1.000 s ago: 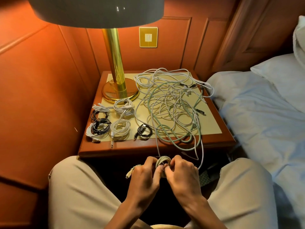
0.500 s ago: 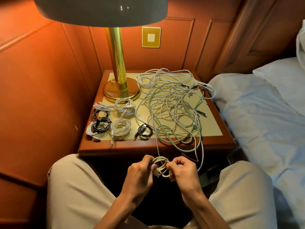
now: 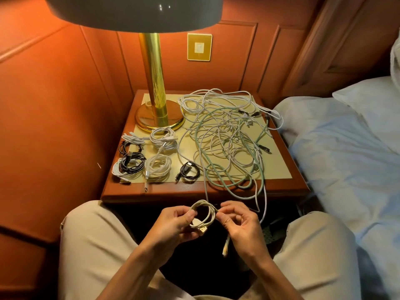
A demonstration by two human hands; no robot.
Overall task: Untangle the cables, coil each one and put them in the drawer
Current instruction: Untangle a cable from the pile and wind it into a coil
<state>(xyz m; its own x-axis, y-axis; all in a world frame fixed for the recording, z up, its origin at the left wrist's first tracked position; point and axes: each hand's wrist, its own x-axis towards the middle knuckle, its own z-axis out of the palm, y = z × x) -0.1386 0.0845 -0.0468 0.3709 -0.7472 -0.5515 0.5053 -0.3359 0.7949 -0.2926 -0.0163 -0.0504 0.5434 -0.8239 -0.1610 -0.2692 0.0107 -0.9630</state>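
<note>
Spanning both hands, white coil [image 3: 203, 215] pinched left [image 3: 173, 224] and right [image 3: 240, 224].

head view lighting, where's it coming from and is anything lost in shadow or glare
Head view: warm orange light falls from the lamp shade onto the nightstand, so the tangled cables read clearly; small glare spots on the shade and brass lamp stem; the gap under the nightstand, behind the left hand, right hand and white coil, is near black; wide-angle bending at the edges.
</note>
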